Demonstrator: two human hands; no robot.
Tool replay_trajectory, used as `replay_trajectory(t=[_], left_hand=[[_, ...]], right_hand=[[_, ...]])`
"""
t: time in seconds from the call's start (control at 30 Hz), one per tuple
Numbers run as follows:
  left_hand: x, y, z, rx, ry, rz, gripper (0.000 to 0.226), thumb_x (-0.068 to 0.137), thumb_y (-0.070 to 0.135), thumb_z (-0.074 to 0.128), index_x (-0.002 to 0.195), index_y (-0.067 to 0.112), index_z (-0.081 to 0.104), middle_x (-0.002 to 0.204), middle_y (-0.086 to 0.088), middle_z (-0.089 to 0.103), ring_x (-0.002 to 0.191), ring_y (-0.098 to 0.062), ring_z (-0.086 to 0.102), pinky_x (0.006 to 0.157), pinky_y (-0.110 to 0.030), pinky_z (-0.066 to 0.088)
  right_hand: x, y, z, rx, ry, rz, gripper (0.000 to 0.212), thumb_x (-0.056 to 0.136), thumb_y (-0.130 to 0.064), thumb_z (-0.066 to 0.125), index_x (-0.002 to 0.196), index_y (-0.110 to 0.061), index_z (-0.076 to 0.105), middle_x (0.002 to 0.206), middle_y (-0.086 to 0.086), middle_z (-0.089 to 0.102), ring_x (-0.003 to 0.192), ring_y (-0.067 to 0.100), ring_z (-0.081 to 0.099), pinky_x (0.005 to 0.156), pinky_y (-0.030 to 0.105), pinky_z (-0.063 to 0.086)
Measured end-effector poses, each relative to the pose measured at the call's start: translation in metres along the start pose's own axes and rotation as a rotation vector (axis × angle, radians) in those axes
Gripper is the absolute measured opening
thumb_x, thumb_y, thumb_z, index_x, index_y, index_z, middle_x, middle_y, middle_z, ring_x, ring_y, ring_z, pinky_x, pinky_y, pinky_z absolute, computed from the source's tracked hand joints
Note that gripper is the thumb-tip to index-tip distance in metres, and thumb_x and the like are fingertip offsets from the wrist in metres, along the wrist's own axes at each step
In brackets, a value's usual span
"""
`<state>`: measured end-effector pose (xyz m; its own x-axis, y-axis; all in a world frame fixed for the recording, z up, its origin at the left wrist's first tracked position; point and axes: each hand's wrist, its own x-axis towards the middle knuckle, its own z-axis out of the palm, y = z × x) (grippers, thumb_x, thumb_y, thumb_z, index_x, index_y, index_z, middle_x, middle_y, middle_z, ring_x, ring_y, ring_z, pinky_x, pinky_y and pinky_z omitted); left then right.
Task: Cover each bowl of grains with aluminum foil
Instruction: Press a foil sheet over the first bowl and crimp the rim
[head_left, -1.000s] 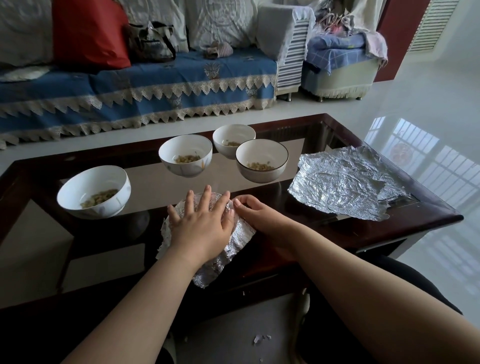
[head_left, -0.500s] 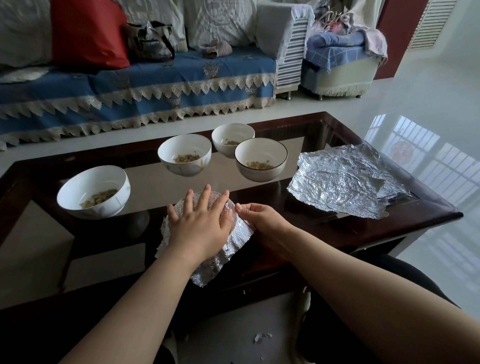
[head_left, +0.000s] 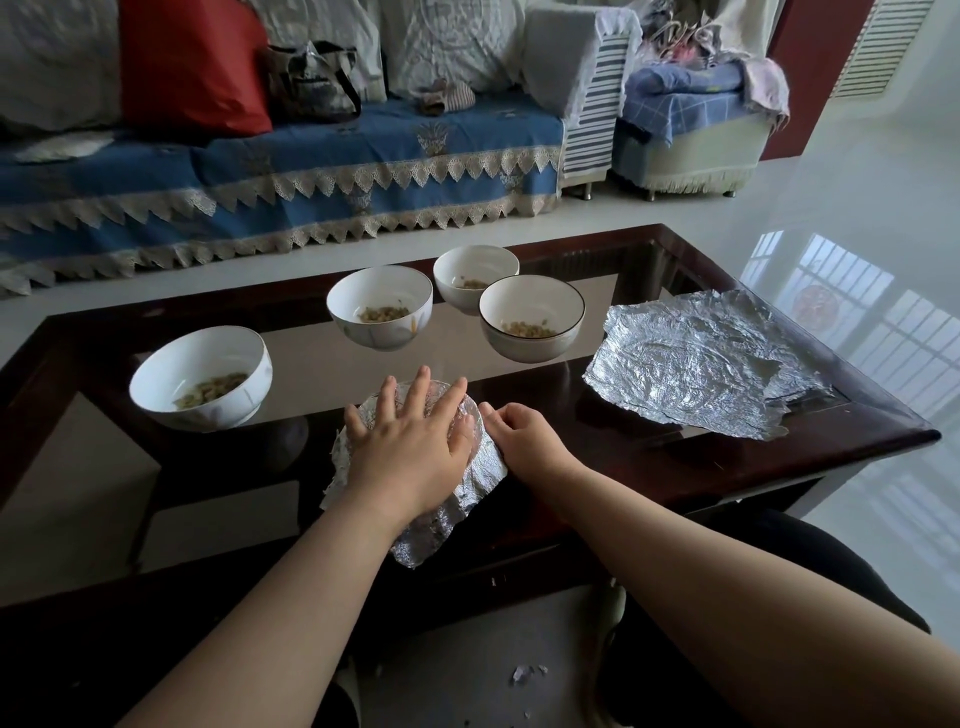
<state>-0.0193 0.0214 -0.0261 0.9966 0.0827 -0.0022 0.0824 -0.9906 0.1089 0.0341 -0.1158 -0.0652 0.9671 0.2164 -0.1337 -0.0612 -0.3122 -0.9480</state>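
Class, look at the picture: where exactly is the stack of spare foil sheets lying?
In the head view, the spare foil sheets lie flat on the right end of the coffee table, just right of the dark-rimmed bowl and beyond the right hand.

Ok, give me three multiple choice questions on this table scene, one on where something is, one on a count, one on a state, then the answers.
1. Where do the spare foil sheets lie?
A. on the sofa
B. on the table's right end
C. on the floor

2. How many uncovered bowls hold grains?
A. two
B. six
C. four

3. What is the left hand doing?
A. pressing flat on the foil-covered bowl
B. lifting a spoon
C. hanging idle off the table

Answers: 1 B, the sheets rest to the right of the bowls. 2 C, four open white bowls show grains. 3 A, its fingers spread over the foil while the right hand works the edge.
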Motion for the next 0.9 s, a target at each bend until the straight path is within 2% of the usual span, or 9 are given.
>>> replay_trajectory(t=[0.1,0.17,0.33,0.47,0.57,0.63,0.73,0.83,0.9], left_hand=[[-0.001,0.000,0.000,-0.006,0.001,-0.001,0.052,0.100,0.053,0.016,0.151,0.049,0.004,0.164,0.006,-0.003,0.150,-0.029,-0.002,0.112,-0.065,0.004],[-0.001,0.000,0.000,-0.005,0.005,0.001,0.053,0.099,0.053,0.015,0.151,0.048,0.004,0.164,0.005,-0.002,0.150,-0.030,-0.002,0.112,-0.065,0.005],[-0.001,0.001,-0.001,-0.005,0.001,0.001,0.053,0.100,0.053,0.015,0.151,0.048,0.005,0.164,0.005,-0.002,0.149,-0.030,-0.002,0.112,-0.065,0.005],[-0.003,0.001,-0.002,-0.010,0.000,0.002,0.053,0.100,0.053,0.015,0.151,0.048,0.005,0.164,0.005,-0.002,0.150,-0.030,-0.002,0.111,-0.065,0.005],[-0.002,0.000,-0.002,-0.014,0.004,0.000,0.053,0.100,0.053,0.015,0.151,0.048,0.005,0.164,0.004,-0.002,0.150,-0.030,-0.002,0.111,-0.065,0.004],[-0.002,0.000,-0.001,-0.010,0.004,0.002,0.053,0.099,0.054,0.015,0.151,0.048,0.004,0.164,0.004,-0.002,0.150,-0.031,-0.002,0.111,-0.066,0.004],[-0.001,0.000,-0.001,-0.010,0.002,-0.002,0.053,0.099,0.054,0.015,0.151,0.048,0.004,0.164,0.004,-0.002,0.150,-0.031,-0.002,0.111,-0.066,0.005],[-0.001,0.000,-0.002,-0.013,-0.002,-0.007,0.054,0.099,0.055,0.015,0.151,0.048,0.005,0.164,0.004,-0.002,0.149,-0.030,-0.001,0.111,-0.066,0.005],[-0.001,0.001,-0.002,-0.015,-0.008,-0.008,0.054,0.099,0.055,0.016,0.151,0.048,0.005,0.164,0.004,-0.002,0.149,-0.030,-0.001,0.111,-0.066,0.005]], right_hand=[[0.001,0.001,0.001,-0.010,-0.002,-0.007,0.034,0.097,-0.040,0.054,0.073,-0.016,0.051,0.059,-0.004,0.046,0.052,0.007,0.037,0.052,0.023,0.032],[-0.002,0.002,0.001,0.127,-0.049,0.049,0.030,0.096,-0.039,0.057,0.079,-0.015,0.057,0.069,0.004,0.055,0.057,0.010,0.043,0.056,0.023,0.037],[-0.003,-0.001,-0.014,0.653,-0.434,0.199,0.016,0.094,-0.012,0.052,0.094,-0.004,0.066,0.089,0.012,0.068,0.080,0.021,0.063,0.080,0.028,0.052],[-0.003,0.000,-0.016,0.644,-0.438,0.274,0.028,0.085,-0.018,0.062,0.106,0.000,0.067,0.101,0.016,0.065,0.091,0.025,0.060,0.093,0.033,0.049],[-0.002,0.003,-0.011,0.620,-0.334,0.313,0.042,0.076,-0.029,0.076,0.102,0.002,0.068,0.092,0.017,0.057,0.076,0.020,0.057,0.078,0.027,0.051],[-0.005,0.000,-0.010,0.622,-0.302,0.299,0.039,0.081,-0.027,0.072,0.099,0.005,0.062,0.080,0.014,0.053,0.060,0.014,0.055,0.061,0.020,0.050],[-0.011,-0.005,-0.008,0.589,-0.260,0.277,0.031,0.096,-0.021,0.058,0.074,0.000,0.055,0.052,0.003,0.049,0.040,0.007,0.047,0.044,0.016,0.042],[-0.013,-0.009,-0.004,0.460,-0.206,0.258,0.042,0.100,-0.028,0.053,0.063,-0.010,0.044,0.046,-0.002,0.039,0.035,0.006,0.038,0.038,0.016,0.034],[-0.013,-0.012,-0.003,0.390,-0.186,0.271,0.044,0.100,-0.031,0.052,0.060,-0.012,0.047,0.046,-0.003,0.042,0.036,0.006,0.039,0.041,0.017,0.035]])
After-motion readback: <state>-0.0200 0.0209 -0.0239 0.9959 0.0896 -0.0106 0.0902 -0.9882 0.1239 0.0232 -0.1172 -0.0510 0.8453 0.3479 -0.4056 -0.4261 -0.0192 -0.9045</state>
